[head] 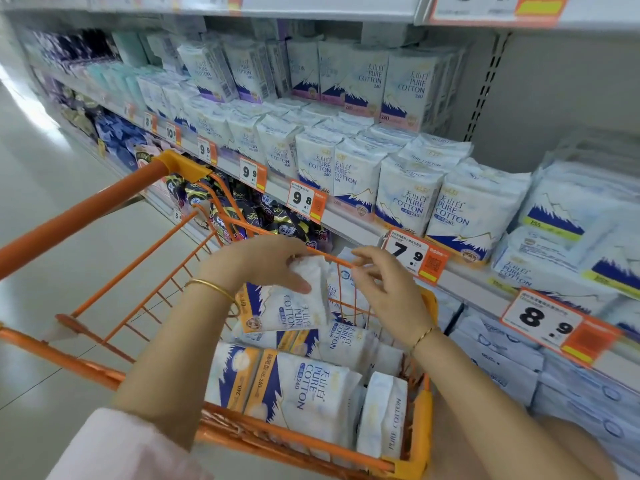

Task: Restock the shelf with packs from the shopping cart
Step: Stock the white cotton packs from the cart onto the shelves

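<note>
An orange wire shopping cart stands in front of me with several white and blue "Pure Cotton" packs in its basket. My left hand grips one pack by its top end and holds it tilted above the others. My right hand hovers just right of that pack over the cart's far rim, fingers loosely spread and holding nothing. The shelf beyond the cart carries rows of the same packs standing upright.
Orange price tags line the shelf edge close to my right hand. Dark purple packs fill the lower shelf behind the cart. Open floor lies to the left. Stacked white packs fill the shelf at right.
</note>
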Demonstrator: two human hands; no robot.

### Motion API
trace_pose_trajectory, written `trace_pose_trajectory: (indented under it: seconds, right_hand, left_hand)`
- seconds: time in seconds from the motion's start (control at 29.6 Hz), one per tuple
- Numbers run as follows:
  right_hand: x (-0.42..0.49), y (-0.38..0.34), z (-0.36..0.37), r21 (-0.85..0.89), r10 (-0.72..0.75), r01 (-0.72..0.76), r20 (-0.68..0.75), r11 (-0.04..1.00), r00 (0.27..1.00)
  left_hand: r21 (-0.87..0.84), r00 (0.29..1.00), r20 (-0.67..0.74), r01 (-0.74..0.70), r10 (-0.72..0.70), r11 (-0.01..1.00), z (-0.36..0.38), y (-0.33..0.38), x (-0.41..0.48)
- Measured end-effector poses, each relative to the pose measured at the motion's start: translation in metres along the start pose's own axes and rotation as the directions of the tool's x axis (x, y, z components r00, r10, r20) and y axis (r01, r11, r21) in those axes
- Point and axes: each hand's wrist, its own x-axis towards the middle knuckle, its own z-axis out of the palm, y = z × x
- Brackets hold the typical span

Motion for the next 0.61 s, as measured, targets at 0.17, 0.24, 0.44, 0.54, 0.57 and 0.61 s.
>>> trace_pose_trajectory:
  seconds: [0.17,0.24,0.44,0.54,0.57,0.61]
  right_hand:
    - [-0.006,-0.035,-0.047,0.033,-0.012,0.01,0.041,0.999,0.999]
    - [-0.003,-0.046,-0.077,-0.025,-0.054,0.051,-0.114,0.998,0.992]
    - [0.018,-0.043,-0.156,-0.615,-0.416,0.054,-0.464,0.786,0.782]
    - [0.036,-0.03,-0.183,-0.688,-0.399,-0.065,-0.493,0.723,0.773]
    - [0.045,-0.026,-0.188,-0.701,-0.374,-0.108,-0.496,0.705,0.784]
    - [0.056,-0.022,-0.196,-0.715,-0.35,-0.153,-0.503,0.682,0.79]
  left_hand:
    - [-0.234,0.937,-0.285,-0.274,0.204,0.933,-0.054,0.046,-0.02]
    - [-0.314,0.867,-0.409,-0.425,0.283,0.849,-0.07,0.067,-0.014]
    - [-0.339,0.726,-0.673,-0.473,0.141,0.813,-0.08,0.117,0.042]
    - [-0.22,0.763,-0.621,-0.39,0.18,0.894,-0.072,0.141,0.076]
    - [-0.167,0.772,-0.6,-0.38,0.213,0.91,-0.07,0.147,0.088]
    - [-0.126,0.786,-0.569,-0.375,0.243,0.919,-0.071,0.154,0.103]
